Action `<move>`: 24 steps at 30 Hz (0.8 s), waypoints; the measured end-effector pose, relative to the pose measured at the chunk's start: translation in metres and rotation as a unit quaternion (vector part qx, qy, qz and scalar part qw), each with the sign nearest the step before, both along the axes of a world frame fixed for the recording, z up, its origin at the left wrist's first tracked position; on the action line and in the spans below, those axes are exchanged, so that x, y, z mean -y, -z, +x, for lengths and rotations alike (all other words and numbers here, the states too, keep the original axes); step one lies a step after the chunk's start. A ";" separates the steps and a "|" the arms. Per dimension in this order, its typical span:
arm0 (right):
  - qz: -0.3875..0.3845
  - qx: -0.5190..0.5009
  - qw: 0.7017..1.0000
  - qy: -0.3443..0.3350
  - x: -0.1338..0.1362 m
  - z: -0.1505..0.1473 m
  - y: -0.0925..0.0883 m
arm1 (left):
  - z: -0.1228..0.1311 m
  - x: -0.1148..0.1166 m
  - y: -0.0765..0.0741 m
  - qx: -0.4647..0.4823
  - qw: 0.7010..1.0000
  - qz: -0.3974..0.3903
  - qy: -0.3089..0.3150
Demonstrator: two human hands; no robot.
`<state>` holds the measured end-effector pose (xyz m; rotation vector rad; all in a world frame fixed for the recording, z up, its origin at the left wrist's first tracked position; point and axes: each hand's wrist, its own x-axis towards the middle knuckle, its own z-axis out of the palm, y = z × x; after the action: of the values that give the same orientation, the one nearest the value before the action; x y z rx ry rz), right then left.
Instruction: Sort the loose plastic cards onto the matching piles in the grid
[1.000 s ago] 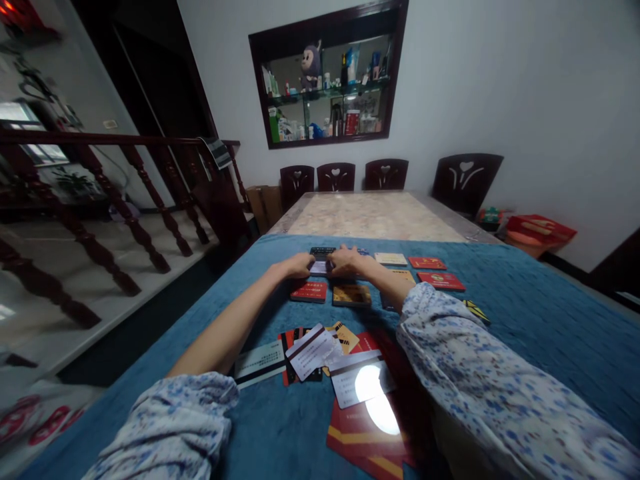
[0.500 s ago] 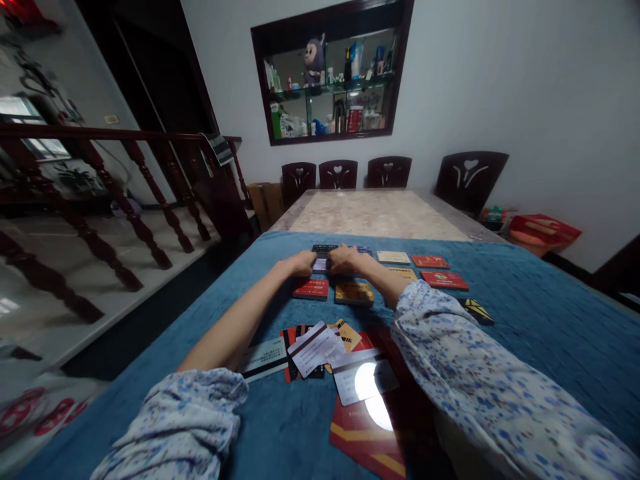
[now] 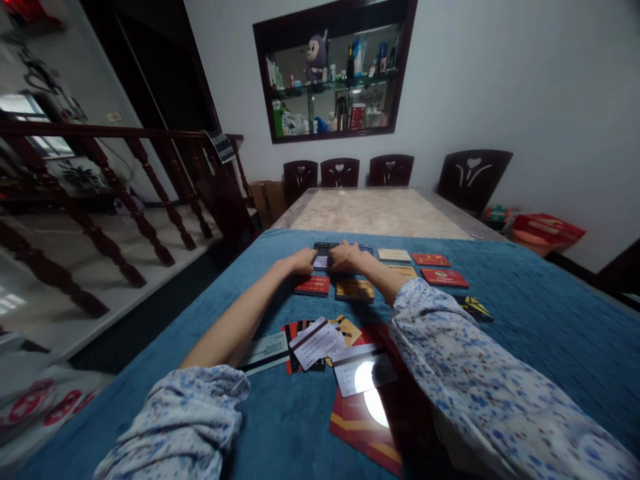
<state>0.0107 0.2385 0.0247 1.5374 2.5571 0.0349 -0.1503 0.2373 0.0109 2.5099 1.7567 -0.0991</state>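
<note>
Both hands reach to the far part of the blue cloth, one at each side of a pale purple stack of cards (image 3: 321,262). My left hand (image 3: 302,261) has its fingers closed against the stack's left edge. From the right, my right hand (image 3: 345,257) presses its fingers to the opposite edge. Just nearer lie a red card stack (image 3: 312,286) and a gold card stack (image 3: 355,291). Behind the hands a black card stack (image 3: 326,247) shows in part. A loose spread of cards (image 3: 316,343) lies between my forearms, by a glossy red folder (image 3: 367,427).
To the right sit a cream card stack (image 3: 393,255), two red stacks, one being this red stack (image 3: 444,277), and a black and yellow stack (image 3: 475,307). Dark chairs (image 3: 340,173) stand behind the table. A wooden railing (image 3: 125,131) runs along the left.
The view has shifted very slightly. Both hands stay at the pale purple stack, with no clear movement of the cards.
</note>
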 end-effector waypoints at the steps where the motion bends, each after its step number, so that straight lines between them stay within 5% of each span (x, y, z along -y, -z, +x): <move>1: 0.004 0.002 1.000 -0.003 0.000 0.001 -0.001 | 0.000 0.001 -0.001 -0.001 1.000 0.001 -0.001; 24: 0.158 -0.066 0.983 -0.067 0.057 0.044 -0.017 | -0.006 0.058 -0.004 0.097 0.978 0.187 0.007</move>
<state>0.0548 0.1811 0.0413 1.5082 2.8686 0.3831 -0.1559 0.1790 0.0150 2.6614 1.8179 0.5054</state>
